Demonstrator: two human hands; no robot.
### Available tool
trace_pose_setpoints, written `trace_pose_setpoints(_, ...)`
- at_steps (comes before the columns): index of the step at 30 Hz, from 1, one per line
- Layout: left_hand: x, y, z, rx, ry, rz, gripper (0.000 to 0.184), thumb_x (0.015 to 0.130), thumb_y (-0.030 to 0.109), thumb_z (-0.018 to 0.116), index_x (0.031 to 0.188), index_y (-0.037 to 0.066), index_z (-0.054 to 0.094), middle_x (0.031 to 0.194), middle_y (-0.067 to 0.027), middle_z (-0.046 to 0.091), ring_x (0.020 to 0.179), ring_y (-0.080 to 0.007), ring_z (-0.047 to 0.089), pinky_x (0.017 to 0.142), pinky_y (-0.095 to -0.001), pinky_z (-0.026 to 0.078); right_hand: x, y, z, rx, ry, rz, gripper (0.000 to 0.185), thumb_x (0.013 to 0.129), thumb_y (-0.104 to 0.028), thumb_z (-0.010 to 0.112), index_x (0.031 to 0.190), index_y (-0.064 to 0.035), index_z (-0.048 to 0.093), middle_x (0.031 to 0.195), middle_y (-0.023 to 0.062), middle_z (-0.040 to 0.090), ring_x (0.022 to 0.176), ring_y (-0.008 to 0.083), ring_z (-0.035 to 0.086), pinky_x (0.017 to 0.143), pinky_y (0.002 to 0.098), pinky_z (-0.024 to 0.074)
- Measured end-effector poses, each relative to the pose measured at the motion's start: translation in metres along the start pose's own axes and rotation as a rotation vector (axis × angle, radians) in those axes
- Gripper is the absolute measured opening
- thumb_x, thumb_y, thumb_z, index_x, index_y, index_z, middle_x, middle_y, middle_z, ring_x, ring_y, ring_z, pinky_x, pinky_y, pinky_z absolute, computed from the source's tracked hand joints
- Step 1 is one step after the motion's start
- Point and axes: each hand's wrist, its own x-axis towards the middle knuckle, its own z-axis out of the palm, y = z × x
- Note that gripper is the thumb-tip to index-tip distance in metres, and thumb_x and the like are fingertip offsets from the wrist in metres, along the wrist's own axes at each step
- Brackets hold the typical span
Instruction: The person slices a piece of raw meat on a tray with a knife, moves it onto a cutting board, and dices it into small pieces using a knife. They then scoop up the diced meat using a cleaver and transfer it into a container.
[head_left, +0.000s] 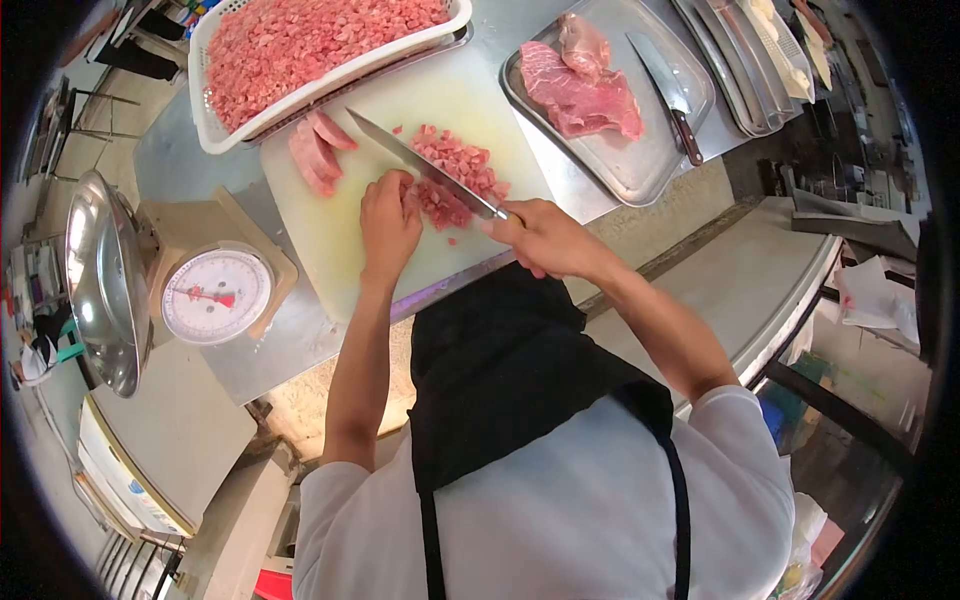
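My right hand (543, 238) is wrapped round the handle of a kitchen knife (420, 160). Its long blade slants up and left over a pile of diced pink meat (460, 165) on the white cutting board (320, 240). Beside the blade, my left hand (390, 220) has its fingers curled in at the left edge of the pile. What lies under those fingertips is hidden. Thick slices of meat (315, 160) rest on the board to the left of the blade.
A white perforated basket (205, 115) full of diced meat stands behind the board. On the right, a metal tray (640, 185) bears large raw meat pieces (580, 90) and a second knife (675, 110). A dial scale (215, 295) with a steel pan (100, 280) is at left.
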Motion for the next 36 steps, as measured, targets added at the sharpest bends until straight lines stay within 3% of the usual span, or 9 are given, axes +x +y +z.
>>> trace_pose_setpoints(5, -0.001, 0.003, -0.001, 0.167, -0.015, 0.066, 0.011, 0.087, 0.003, 0.060, 0.098, 0.003, 0.063, 0.093, -0.0167, 0.064, 0.091, -0.0393, 0.059, 0.083, -0.0494, 0.045, 0.006, 0.014, 0.022, 0.102, -0.007, -0.077, 0.043, 0.104, -0.043, 0.055, 0.112, -0.0019, 0.065, 0.056, 0.0049, 0.053, 0.044, 0.0153, 0.055, 0.039, 0.0320, 0.0429)
trace_pose_setpoints(11, -0.001, 0.000, -0.007, 0.092, -0.067, 0.102, 0.019, 0.080, 0.003, 0.068, 0.098, 0.003, 0.061, 0.093, -0.0173, 0.061, 0.093, -0.0400, 0.058, 0.082, -0.0488, 0.045, 0.033, 0.000, 0.025, 0.099, 0.022, -0.116, 0.044, 0.103, -0.043, 0.057, 0.106, -0.0011, 0.069, 0.060, 0.0069, 0.056, 0.047, 0.0170, 0.057, 0.046, 0.0354, 0.0462)
trace_pose_setpoints(14, 0.009, 0.003, -0.018, -0.121, -0.085, -0.213, 0.018, 0.086, 0.002, 0.068, 0.102, 0.002, 0.061, 0.096, -0.0172, 0.063, 0.097, -0.0382, 0.060, 0.083, -0.0453, 0.047, 0.007, -0.015, 0.012, 0.074, 0.071, -0.086, 0.044, 0.103, -0.042, 0.058, 0.104, 0.0004, 0.069, 0.061, 0.0086, 0.057, 0.050, 0.0188, 0.059, 0.053, 0.0373, 0.0490)
trace_pose_setpoints(17, 0.024, 0.004, -0.030, -0.018, 0.012, -0.088, 0.018, 0.092, 0.002, 0.064, 0.110, 0.001, 0.060, 0.102, -0.0175, 0.064, 0.099, -0.0355, 0.061, 0.083, -0.0411, 0.049, -0.013, -0.004, -0.001, -0.010, 0.166, -0.180, 0.041, 0.101, -0.038, 0.061, 0.101, 0.0018, 0.067, 0.063, 0.0127, 0.059, 0.055, 0.0250, 0.062, 0.059, 0.0406, 0.0512)
trace_pose_setpoints(20, 0.035, 0.041, -0.036, -0.101, 0.400, -0.114, 0.026, 0.092, 0.004, 0.065, 0.117, 0.000, 0.059, 0.105, -0.0177, 0.063, 0.101, -0.0363, 0.060, 0.090, -0.0432, 0.047, -0.021, 0.013, -0.010, -0.266, 0.279, -0.343, 0.033, 0.097, -0.032, 0.064, 0.099, 0.0009, 0.065, 0.068, 0.0184, 0.063, 0.063, 0.0350, 0.066, 0.065, 0.0462, 0.0529)
trace_pose_setpoints(23, 0.038, 0.068, -0.034, -0.129, 0.589, 0.183, 0.031, 0.095, 0.015, 0.066, 0.121, -0.001, 0.059, 0.114, -0.0192, 0.061, 0.108, -0.0384, 0.057, 0.098, -0.0482, 0.044, -0.028, 0.027, -0.008, -0.470, 0.304, -0.448, 0.026, 0.093, -0.026, 0.067, 0.101, -0.0013, 0.063, 0.075, 0.0216, 0.067, 0.075, 0.0418, 0.069, 0.070, 0.0504, 0.0541)
trace_pose_setpoints(27, 0.046, 0.099, -0.009, 0.131, -0.103, 0.466, 0.047, 0.102, 0.031, 0.059, 0.138, 0.001, 0.053, 0.139, -0.0228, 0.053, 0.127, -0.0428, 0.051, 0.108, -0.0574, 0.037, -0.009, 0.051, 0.002, -0.619, 0.304, -0.553, 0.025, 0.090, -0.023, 0.071, 0.103, -0.0036, 0.061, 0.085, 0.0184, 0.069, 0.082, 0.0415, 0.070, 0.073, 0.0511, 0.0554)
trace_pose_setpoints(33, 0.060, 0.057, 0.048, 0.404, -0.185, 0.340, 0.067, 0.104, 0.041, 0.049, 0.161, 0.009, 0.032, 0.162, -0.0239, 0.036, 0.151, -0.0455, 0.030, 0.117, -0.0736, 0.018, -0.021, 0.079, -0.008, -0.735, 0.370, -0.571, 0.026, 0.089, -0.026, 0.074, 0.102, -0.0064, 0.062, 0.089, 0.0141, 0.069, 0.082, 0.0391, 0.070, 0.071, 0.0504, 0.0556)
trace_pose_setpoints(36, 0.080, 0.011, 0.038, 0.580, -0.100, 0.167, 0.062, 0.105, 0.039, 0.049, 0.157, 0.007, 0.041, 0.164, -0.0203, 0.036, 0.152, -0.0442, 0.029, 0.120, -0.0672, 0.020, -0.060, 0.105, -0.028, -0.759, 0.410, -0.550, 0.026, 0.089, -0.026, 0.075, 0.102, -0.0071, 0.063, 0.088, 0.0142, 0.069, 0.078, 0.0391, 0.069, 0.070, 0.0500, 0.0549)
